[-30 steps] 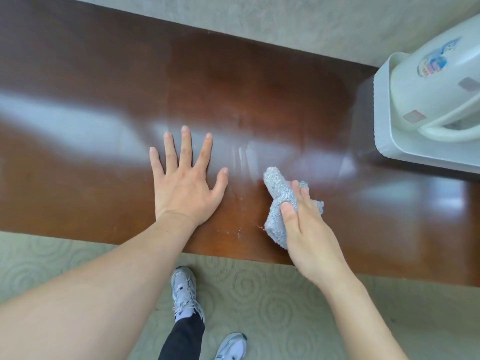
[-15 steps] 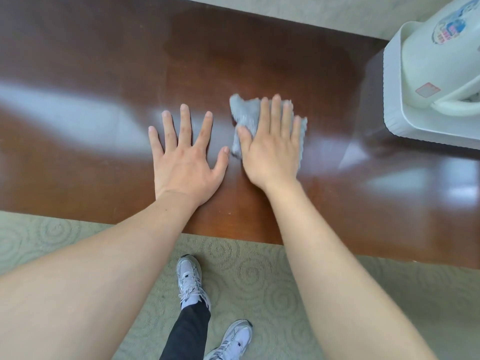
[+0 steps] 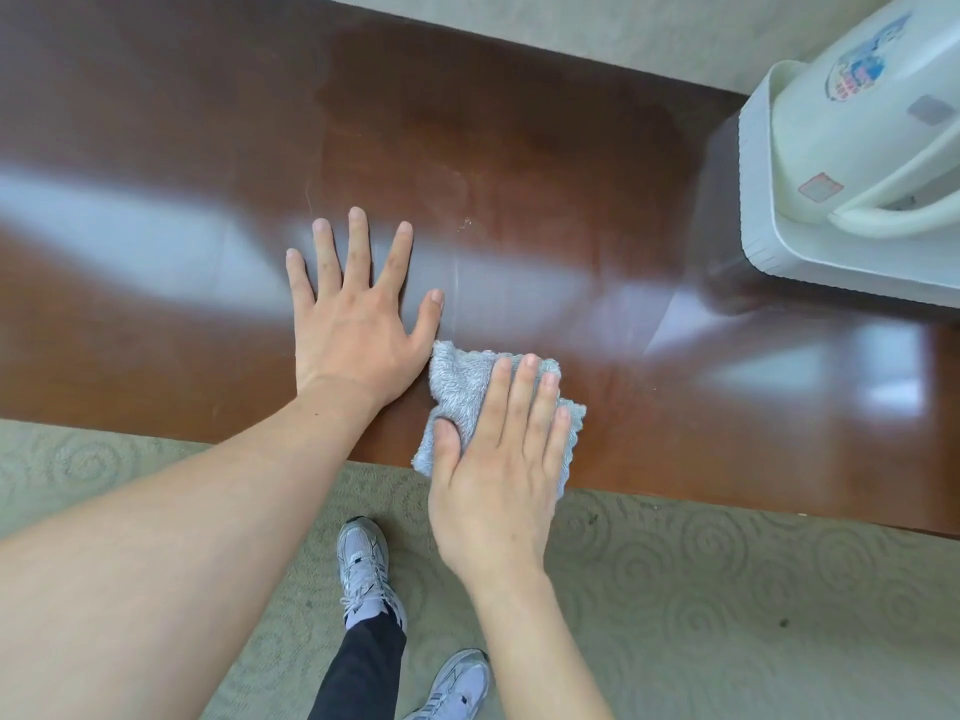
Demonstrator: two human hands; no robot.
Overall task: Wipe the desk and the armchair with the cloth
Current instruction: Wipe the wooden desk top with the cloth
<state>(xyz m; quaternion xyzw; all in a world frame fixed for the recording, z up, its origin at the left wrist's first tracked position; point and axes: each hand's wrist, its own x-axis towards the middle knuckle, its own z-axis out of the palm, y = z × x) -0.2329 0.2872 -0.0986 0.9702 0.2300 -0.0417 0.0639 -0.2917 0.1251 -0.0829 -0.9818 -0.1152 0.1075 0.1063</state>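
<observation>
The glossy brown wooden desk [image 3: 519, 163] fills the upper part of the head view. A grey fluffy cloth [image 3: 462, 387] lies folded on the desk at its near edge. My right hand [image 3: 498, 459] presses flat on the cloth, fingers together, the palm over the desk's front edge. My left hand [image 3: 358, 314] rests flat on the desk just left of the cloth, fingers spread, holding nothing. No armchair is in view.
A white electric kettle [image 3: 872, 132] stands on a white tray [image 3: 779, 267] at the desk's right. Beyond the desk runs a pale wall. Below the desk edge lies patterned grey-green carpet [image 3: 701, 589], where my two sneakers [image 3: 363, 569] show.
My right hand has pulled the cloth from the middle of the desk back to its near edge. The left hand has stayed flat in place.
</observation>
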